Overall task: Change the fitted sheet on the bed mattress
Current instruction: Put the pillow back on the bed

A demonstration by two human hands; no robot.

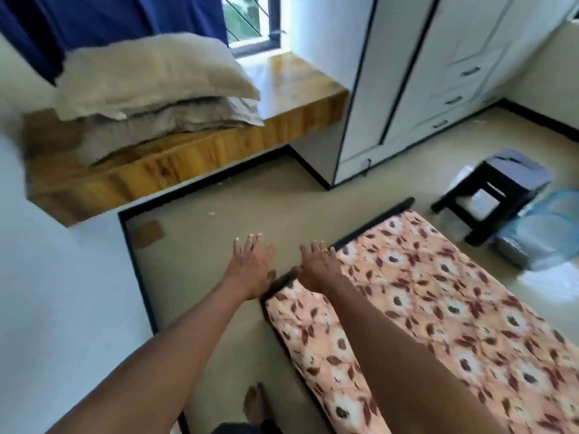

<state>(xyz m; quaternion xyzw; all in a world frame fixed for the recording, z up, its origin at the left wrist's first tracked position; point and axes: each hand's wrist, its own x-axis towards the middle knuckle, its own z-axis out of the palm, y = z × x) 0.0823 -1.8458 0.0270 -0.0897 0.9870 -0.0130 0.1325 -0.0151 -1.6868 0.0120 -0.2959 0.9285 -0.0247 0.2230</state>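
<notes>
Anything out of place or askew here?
Pillows are piled on the wooden ledge under the window, off the floral mattress; the top one sits tilted and overhangs the stack. Nothing spilled or damaged shows.

glossy wooden ledge (300, 89), floral cloth mattress (438, 308)

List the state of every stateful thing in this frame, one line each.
floral mattress: flat on the black frame, no pillows on it
left hand: open, fingers straight, holds nothing, above the floor
right hand: open, fingers straight, at the floral mattress edge
pillows: stacked on the wooden ledge
wardrobe: doors and drawers closed
blue curtain: drawn partly aside
black stool: upright, grey cloth on top
</notes>
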